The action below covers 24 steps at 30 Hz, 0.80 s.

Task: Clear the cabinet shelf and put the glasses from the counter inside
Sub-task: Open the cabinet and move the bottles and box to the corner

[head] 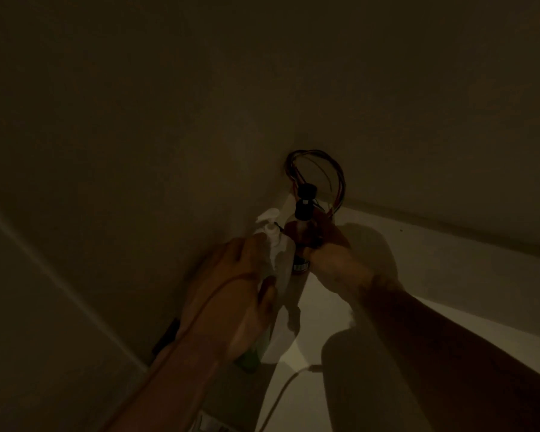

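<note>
Dim cabinet shelf (418, 260), pale, bottles crowded in its corner | left hand (240, 275) wraps the white pump bottle (278, 244) | right hand (328, 247) clutches a dark black-capped bottle (304, 219) just beside it | wire loop (321, 169) behind

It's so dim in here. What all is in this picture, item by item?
White pump bottle: one, white, at the left wall near the corner, held by the left hand.
Dark bottle: one, brownish with a black cap, right of the white one, held by the right hand.
Green item: one, green, under the left wrist; too dark to identify.
Wire bundle: one, dark and reddish strands, looping out of the back corner.
Pale cable: one, whitish, lying on the shelf near the bottom.
Shelf: one, off-white, lower right.
Left hand: one, fingers around the white pump bottle.
Right hand: one, fingers around the dark bottle.
</note>
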Tool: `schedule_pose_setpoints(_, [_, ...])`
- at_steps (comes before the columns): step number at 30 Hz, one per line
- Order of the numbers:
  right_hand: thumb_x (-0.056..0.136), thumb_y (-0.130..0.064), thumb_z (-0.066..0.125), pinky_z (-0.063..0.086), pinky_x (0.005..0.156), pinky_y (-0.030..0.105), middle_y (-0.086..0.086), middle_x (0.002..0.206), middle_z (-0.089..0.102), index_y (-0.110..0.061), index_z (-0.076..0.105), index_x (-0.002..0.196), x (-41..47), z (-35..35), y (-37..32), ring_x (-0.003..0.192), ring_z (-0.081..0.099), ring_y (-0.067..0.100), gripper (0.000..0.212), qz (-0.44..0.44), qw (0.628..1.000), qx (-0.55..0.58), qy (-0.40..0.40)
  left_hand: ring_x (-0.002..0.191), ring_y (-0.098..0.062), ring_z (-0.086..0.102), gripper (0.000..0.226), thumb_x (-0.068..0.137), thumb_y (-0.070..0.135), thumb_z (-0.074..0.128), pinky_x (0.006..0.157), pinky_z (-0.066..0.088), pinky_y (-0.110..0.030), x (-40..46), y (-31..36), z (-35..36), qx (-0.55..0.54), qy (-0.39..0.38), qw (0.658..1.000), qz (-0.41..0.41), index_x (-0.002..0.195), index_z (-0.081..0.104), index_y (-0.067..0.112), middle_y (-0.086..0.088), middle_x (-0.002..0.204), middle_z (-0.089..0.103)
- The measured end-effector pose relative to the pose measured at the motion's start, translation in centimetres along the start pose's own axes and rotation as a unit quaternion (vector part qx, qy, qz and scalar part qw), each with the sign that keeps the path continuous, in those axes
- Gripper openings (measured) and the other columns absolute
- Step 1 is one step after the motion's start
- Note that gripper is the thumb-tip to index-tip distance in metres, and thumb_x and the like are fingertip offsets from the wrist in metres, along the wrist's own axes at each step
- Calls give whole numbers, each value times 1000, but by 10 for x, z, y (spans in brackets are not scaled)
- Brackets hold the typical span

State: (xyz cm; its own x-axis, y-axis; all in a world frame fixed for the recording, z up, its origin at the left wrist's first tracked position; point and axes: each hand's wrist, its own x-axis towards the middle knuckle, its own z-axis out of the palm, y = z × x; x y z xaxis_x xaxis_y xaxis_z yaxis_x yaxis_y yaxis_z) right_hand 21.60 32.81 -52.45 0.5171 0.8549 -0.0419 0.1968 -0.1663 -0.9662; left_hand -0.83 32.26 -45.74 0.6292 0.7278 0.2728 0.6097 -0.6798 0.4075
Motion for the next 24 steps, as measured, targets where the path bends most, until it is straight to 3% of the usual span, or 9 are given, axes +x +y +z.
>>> schedule_pose_setpoints(4, [85,8,71,49,106,52,11,138,59,-19,49,146,0,2,-2,127,57,29,71,8,999,39,13,111,-17,52,60,94,39,55,92,46,-31,1,-1,-1,-10,9,1000,3,150,38,25,0,131,56])
schedule_pose_setpoints(8, [81,5,78,54,100,50,7,132,66,-18,58,140,-4,0,-10,120,63,26,67,43,997,60,29,110,-17,52,60,95,39,54,92,48,-35,-1,1,-3,-15,9,1000,6,151,38,24,-1,130,55])
schedule_pose_setpoints(12, [90,-1,70,61,84,47,17,125,69,-11,63,132,-7,2,-14,110,68,36,44,97,989,105,-38,116,-14,50,64,94,41,54,96,46,-31,-2,-1,-1,-25,5,1000,8,153,33,26,3,135,53])
schedule_pose_setpoints(15, [91,-2,69,56,95,54,9,141,59,-24,54,144,3,7,-10,126,58,33,59,74,991,108,-18,121,-12,48,68,94,42,55,99,43,-26,-3,0,0,-41,-5,999,3,155,28,29,5,140,49])
schedule_pose_setpoints(18, [95,-14,69,49,104,55,8,151,49,-26,52,146,15,17,-10,135,51,33,55,72,994,88,-1,120,-13,49,69,93,41,57,97,44,-26,-4,-2,-2,-49,1,999,10,155,28,28,4,138,50])
schedule_pose_setpoints(21, [99,-16,62,53,100,53,7,149,52,-29,54,143,21,19,-4,128,57,30,47,85,994,74,16,115,-13,50,67,92,40,58,94,47,-32,-4,-5,-2,-51,4,999,12,153,32,27,3,132,52])
schedule_pose_setpoints(24, [98,-6,54,53,99,53,9,136,63,-27,65,130,12,12,-1,118,63,31,39,80,992,51,80,114,-14,49,67,92,41,57,91,43,-26,-3,-6,1,-38,6,999,4,153,31,28,3,131,52])
